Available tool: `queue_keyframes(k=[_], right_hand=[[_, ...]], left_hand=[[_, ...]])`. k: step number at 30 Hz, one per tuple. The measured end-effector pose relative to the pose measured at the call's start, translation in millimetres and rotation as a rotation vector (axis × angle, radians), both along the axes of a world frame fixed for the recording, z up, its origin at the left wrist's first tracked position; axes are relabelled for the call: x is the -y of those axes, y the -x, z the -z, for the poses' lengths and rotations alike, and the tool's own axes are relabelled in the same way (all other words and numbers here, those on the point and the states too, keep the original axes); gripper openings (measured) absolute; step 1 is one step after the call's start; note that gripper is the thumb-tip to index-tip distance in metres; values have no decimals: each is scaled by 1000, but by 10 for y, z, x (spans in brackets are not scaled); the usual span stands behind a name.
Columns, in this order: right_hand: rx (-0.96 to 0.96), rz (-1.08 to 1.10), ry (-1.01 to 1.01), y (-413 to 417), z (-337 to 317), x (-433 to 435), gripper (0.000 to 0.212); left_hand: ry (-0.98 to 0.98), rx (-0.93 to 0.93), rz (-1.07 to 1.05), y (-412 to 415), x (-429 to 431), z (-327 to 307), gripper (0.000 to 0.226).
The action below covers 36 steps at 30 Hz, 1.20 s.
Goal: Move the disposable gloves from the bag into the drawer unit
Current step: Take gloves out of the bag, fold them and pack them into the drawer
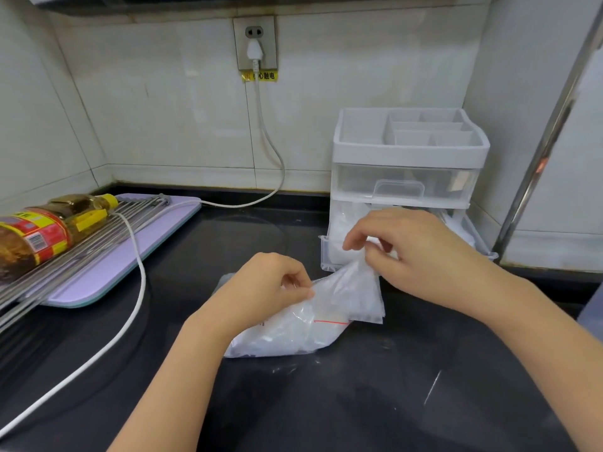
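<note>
- Two hands show on my feed: my left hand (267, 282) pinches the mouth edge of the clear plastic zip bag with a red line (287, 337), which lies in the middle of the black counter (359, 402).
- My right hand (414, 252) pinches the top of a folded wad of translucent disposable gloves (355, 288); the wad is half out of the bag's mouth.
- I see the white-and-clear plastic drawer unit (408, 177) at the counter's back right corner. Its bottom drawer (326, 254) stands pulled open just behind my right hand, with whitish plastic inside.
</note>
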State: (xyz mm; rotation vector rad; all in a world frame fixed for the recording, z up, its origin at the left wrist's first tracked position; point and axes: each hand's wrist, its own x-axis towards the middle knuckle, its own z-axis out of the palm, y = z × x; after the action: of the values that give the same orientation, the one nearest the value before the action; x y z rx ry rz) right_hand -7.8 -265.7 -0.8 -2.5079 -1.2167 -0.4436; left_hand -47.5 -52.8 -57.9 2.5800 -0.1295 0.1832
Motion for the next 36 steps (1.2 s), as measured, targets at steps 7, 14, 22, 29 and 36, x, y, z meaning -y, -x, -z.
queue_keyframes(k=[7,14,22,29,36], right_hand=[[-54,-115,140,-86,69,-2,32],[-114,-98,100,-114,102,-19,20],[-232,-71,0,-103,95,-12,12],[-368,-79,-268,-45,-53,29,17],[-507,-98,-994,-190,-296,302,30]], left_hand=[[101,-18,7,9,-23,-35,16],[125,-72,37,13,-42,-31,16],[352,-24,179,51,162,-29,19],[192,-120,96,10,175,67,18],[132,-191,114,30,149,74,8]])
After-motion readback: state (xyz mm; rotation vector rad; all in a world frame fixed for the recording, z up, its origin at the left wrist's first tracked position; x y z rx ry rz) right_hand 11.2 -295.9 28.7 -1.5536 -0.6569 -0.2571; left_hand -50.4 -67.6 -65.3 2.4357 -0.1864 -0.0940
